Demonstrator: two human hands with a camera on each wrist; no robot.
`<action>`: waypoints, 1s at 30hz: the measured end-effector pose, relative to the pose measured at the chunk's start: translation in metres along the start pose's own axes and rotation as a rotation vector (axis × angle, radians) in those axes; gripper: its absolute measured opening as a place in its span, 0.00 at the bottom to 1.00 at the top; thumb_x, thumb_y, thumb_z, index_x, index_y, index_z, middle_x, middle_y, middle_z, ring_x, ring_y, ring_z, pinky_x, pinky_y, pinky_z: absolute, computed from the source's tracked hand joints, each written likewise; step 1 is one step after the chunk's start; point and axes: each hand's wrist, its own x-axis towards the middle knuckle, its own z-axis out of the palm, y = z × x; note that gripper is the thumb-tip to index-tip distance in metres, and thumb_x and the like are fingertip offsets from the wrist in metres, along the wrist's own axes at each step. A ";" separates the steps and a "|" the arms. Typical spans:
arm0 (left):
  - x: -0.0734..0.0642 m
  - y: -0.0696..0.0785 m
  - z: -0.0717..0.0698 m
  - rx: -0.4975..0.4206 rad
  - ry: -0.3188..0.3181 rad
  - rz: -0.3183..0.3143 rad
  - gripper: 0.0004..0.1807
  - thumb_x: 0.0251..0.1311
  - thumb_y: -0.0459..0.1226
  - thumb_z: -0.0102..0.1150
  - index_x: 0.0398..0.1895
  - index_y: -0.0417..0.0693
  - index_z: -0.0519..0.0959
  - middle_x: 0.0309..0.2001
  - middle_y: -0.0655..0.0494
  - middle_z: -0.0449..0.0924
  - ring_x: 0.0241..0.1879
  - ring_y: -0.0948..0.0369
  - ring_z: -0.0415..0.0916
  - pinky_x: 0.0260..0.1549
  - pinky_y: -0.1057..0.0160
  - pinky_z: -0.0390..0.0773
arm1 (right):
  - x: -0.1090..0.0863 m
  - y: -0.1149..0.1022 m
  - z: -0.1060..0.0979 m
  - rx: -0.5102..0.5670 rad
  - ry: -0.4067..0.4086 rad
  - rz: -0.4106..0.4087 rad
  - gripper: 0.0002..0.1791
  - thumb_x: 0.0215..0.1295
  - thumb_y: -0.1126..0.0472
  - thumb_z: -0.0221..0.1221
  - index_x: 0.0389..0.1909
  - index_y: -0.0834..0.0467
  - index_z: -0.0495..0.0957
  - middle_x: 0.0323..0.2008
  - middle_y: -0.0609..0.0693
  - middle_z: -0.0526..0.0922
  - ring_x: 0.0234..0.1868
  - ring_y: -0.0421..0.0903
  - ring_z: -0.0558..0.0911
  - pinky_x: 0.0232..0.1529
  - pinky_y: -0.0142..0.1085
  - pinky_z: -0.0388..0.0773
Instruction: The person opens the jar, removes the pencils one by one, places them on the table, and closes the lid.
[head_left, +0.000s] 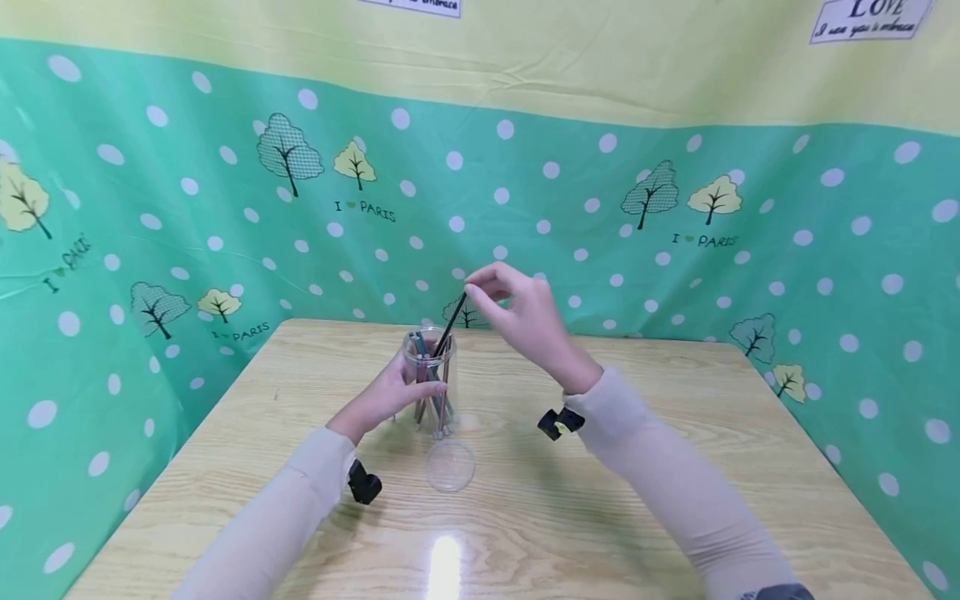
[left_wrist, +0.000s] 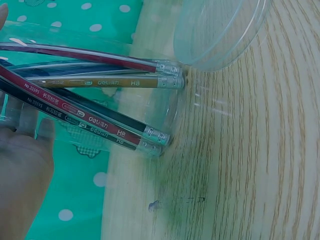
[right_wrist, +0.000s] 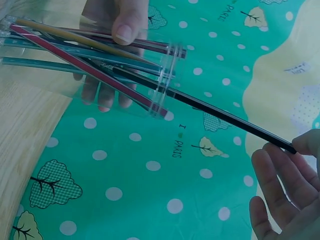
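A clear jar [head_left: 453, 377] full of pencils stands on the table, with my left hand [head_left: 388, 395] wrapped round its side. Above the rim, my right hand [head_left: 521, 315] pinches the upper end of a black pencil [right_wrist: 230, 118] between thumb and fingertips. That pencil slants up out of the mouth, its lower part still inside the jar. In the left wrist view, a yellow pencil [left_wrist: 110, 82], a red pencil [left_wrist: 70, 107] and several dark ones lean inside, their metal-banded eraser ends at the bottom.
A round clear lid [head_left: 451, 467] lies on the wooden table [head_left: 637, 500] just in front of the jar. Behind the table hangs a green and yellow cloth [head_left: 525, 192] with dots and trees. Each sleeve carries a small black device [head_left: 364, 483] at the wrist.
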 end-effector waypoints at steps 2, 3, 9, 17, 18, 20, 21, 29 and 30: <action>0.000 0.001 0.000 -0.001 0.000 0.003 0.41 0.63 0.39 0.68 0.74 0.67 0.58 0.70 0.58 0.67 0.71 0.54 0.60 0.69 0.40 0.55 | 0.001 0.000 -0.002 0.006 0.014 0.002 0.07 0.72 0.62 0.60 0.44 0.60 0.82 0.36 0.48 0.88 0.34 0.38 0.84 0.34 0.36 0.81; 0.000 0.001 -0.001 -0.006 0.000 0.002 0.40 0.63 0.39 0.68 0.74 0.67 0.58 0.70 0.59 0.68 0.71 0.54 0.60 0.69 0.40 0.55 | 0.002 0.000 -0.003 0.009 0.022 0.002 0.07 0.72 0.62 0.60 0.44 0.60 0.82 0.36 0.48 0.88 0.34 0.39 0.84 0.34 0.37 0.81; -0.001 0.000 -0.002 0.002 -0.003 -0.007 0.42 0.63 0.40 0.68 0.76 0.65 0.56 0.69 0.56 0.69 0.70 0.52 0.61 0.69 0.39 0.55 | 0.004 -0.001 -0.011 0.042 0.071 -0.012 0.06 0.71 0.63 0.61 0.44 0.60 0.82 0.35 0.47 0.88 0.34 0.40 0.84 0.36 0.37 0.82; -0.003 0.003 -0.002 0.027 0.023 -0.047 0.44 0.62 0.43 0.70 0.77 0.63 0.55 0.73 0.54 0.64 0.73 0.50 0.57 0.69 0.39 0.54 | 0.009 -0.005 -0.023 0.060 0.111 -0.016 0.07 0.72 0.62 0.60 0.44 0.61 0.82 0.31 0.48 0.87 0.32 0.44 0.84 0.37 0.37 0.82; -0.003 0.004 -0.002 0.028 0.023 -0.048 0.44 0.62 0.43 0.69 0.77 0.63 0.55 0.73 0.54 0.63 0.73 0.50 0.57 0.69 0.39 0.54 | 0.010 -0.005 -0.024 0.058 0.114 -0.017 0.07 0.72 0.62 0.60 0.44 0.61 0.82 0.31 0.47 0.87 0.32 0.44 0.84 0.38 0.37 0.81; -0.003 0.004 -0.002 0.027 0.022 -0.048 0.44 0.62 0.42 0.69 0.77 0.62 0.54 0.73 0.54 0.63 0.73 0.50 0.57 0.69 0.39 0.54 | 0.011 -0.006 -0.027 0.058 0.121 -0.021 0.07 0.72 0.61 0.60 0.44 0.61 0.82 0.31 0.47 0.86 0.32 0.45 0.84 0.37 0.37 0.81; -0.003 0.005 -0.002 0.026 0.022 -0.048 0.44 0.62 0.42 0.69 0.77 0.61 0.54 0.73 0.54 0.63 0.73 0.50 0.57 0.69 0.39 0.55 | 0.011 -0.006 -0.028 0.053 0.124 -0.021 0.08 0.73 0.61 0.60 0.44 0.61 0.82 0.31 0.47 0.86 0.32 0.45 0.84 0.37 0.37 0.81; -0.002 0.003 -0.002 0.012 0.019 -0.043 0.42 0.63 0.41 0.69 0.75 0.63 0.57 0.72 0.54 0.63 0.73 0.50 0.57 0.69 0.41 0.57 | 0.014 -0.006 -0.037 0.066 0.170 -0.030 0.08 0.72 0.61 0.60 0.43 0.62 0.82 0.32 0.49 0.87 0.31 0.43 0.85 0.31 0.33 0.78; -0.002 0.002 -0.002 0.010 0.018 -0.041 0.42 0.62 0.41 0.69 0.75 0.62 0.57 0.72 0.53 0.62 0.73 0.50 0.57 0.69 0.41 0.57 | 0.014 -0.007 -0.038 0.067 0.181 -0.029 0.07 0.72 0.62 0.60 0.43 0.62 0.82 0.33 0.49 0.87 0.32 0.41 0.85 0.30 0.33 0.78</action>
